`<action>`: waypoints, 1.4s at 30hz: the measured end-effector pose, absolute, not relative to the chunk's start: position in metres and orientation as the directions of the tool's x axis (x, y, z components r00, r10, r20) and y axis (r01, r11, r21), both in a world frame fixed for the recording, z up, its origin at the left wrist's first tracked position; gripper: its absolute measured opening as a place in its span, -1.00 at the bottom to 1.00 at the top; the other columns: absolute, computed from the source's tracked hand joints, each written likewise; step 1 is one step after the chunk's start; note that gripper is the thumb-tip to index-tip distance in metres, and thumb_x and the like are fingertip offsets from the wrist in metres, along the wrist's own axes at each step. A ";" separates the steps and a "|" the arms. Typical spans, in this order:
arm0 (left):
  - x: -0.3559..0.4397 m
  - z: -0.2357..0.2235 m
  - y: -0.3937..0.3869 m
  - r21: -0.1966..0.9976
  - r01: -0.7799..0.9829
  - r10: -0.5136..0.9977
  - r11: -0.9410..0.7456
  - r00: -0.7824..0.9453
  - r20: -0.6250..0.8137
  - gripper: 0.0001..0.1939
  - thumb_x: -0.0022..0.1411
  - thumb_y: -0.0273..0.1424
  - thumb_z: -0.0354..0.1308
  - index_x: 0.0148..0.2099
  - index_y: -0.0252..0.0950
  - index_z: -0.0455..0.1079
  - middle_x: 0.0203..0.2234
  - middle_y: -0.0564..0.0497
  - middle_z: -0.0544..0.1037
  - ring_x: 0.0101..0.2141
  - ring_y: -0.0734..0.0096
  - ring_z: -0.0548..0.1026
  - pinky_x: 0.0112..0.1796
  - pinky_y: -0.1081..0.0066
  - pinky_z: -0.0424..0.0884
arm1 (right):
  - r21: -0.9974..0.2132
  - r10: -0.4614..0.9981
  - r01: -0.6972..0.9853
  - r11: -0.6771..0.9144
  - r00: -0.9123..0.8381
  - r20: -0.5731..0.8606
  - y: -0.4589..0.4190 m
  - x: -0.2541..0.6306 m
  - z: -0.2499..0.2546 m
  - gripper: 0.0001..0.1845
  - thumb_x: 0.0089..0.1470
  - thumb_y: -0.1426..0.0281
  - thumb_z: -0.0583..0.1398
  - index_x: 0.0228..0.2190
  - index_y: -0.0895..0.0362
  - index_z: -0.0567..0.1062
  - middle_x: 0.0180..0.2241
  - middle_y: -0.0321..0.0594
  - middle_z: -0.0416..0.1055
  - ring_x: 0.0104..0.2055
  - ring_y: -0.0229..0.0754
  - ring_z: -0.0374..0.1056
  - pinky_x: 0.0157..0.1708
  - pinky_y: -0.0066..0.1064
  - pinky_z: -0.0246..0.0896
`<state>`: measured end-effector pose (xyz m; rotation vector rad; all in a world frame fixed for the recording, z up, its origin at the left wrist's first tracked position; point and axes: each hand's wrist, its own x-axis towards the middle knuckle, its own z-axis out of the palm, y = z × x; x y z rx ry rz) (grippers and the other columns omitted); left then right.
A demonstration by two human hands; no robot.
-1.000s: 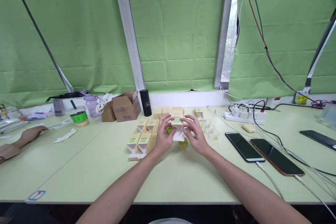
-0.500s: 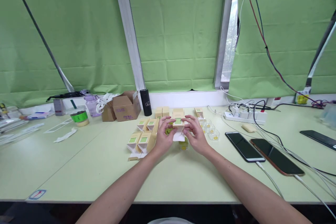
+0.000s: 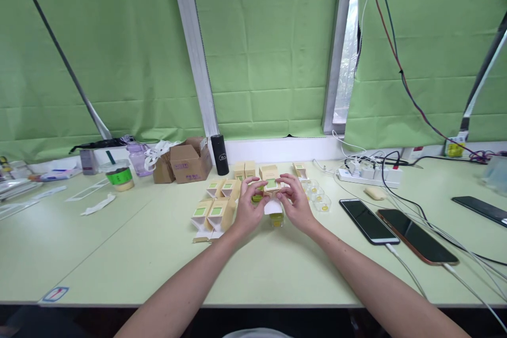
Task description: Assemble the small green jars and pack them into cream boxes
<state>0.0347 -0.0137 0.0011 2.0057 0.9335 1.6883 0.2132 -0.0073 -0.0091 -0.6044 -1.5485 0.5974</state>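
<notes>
Between both hands is a small cardboard box [image 3: 271,185] with a green label and a white flap hanging down toward me. My left hand [image 3: 250,206] grips its left side with thumb and fingers, and my right hand [image 3: 293,203] grips the right side. Just below the flap, a small clear container with yellow-green contents [image 3: 277,219] stands on the table. Another yellow-green piece [image 3: 257,194] shows partly behind my left fingers. To the left stand several similar cardboard boxes [image 3: 219,211], the front ones with flaps open. Several clear containers with yellow dots [image 3: 321,203] sit right of my right hand.
Two phones [image 3: 368,222] with charging cables lie to the right, near a power strip [image 3: 370,175]. A black cylinder [image 3: 220,155], a brown carton [image 3: 191,161] and a drink cup [image 3: 120,177] stand at the back left. The table's front edge [image 3: 277,306] runs below my forearms.
The held box has shifted slightly right and its white flap has tilted a little. Both hands keep their hold; the things on the table stay put.
</notes>
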 end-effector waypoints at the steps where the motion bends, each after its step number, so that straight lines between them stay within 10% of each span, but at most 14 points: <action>1: 0.034 0.002 -0.015 0.636 0.257 0.673 -0.728 0.091 0.734 -0.67 0.37 -0.33 0.27 0.17 -0.09 0.50 0.17 -0.12 0.30 -0.01 0.24 0.54 0.03 0.14 0.56 | -0.691 0.692 0.026 0.722 -0.047 0.721 -0.007 0.213 -0.009 -0.71 0.35 0.19 0.21 0.06 -0.06 0.47 0.24 -0.04 0.22 -0.22 -0.21 0.51 -0.11 -0.17 0.57; 12: 0.026 -0.001 -0.013 0.602 0.211 0.635 -0.770 0.347 0.690 -0.09 0.22 0.04 0.37 0.51 0.02 0.14 0.37 -0.21 0.10 0.41 -0.20 0.13 0.31 -0.14 0.25 | -0.724 0.723 0.002 0.690 0.023 0.690 -0.002 0.217 -0.008 -0.69 0.31 0.19 0.24 0.05 -0.06 0.47 0.24 -0.05 0.25 -0.19 -0.18 0.52 -0.13 -0.19 0.56; 42: 0.033 -0.002 -0.011 0.758 -0.016 0.746 -0.652 0.166 0.645 -0.44 0.34 -0.08 0.30 0.26 -0.14 0.27 0.03 -0.12 0.46 -0.05 0.17 0.50 -0.04 0.21 0.45 | -0.695 0.687 -0.141 0.705 -0.103 0.719 -0.008 0.215 -0.012 -0.62 0.33 0.10 0.27 0.11 -0.11 0.54 0.20 -0.09 0.19 -0.14 -0.20 0.53 -0.01 -0.16 0.53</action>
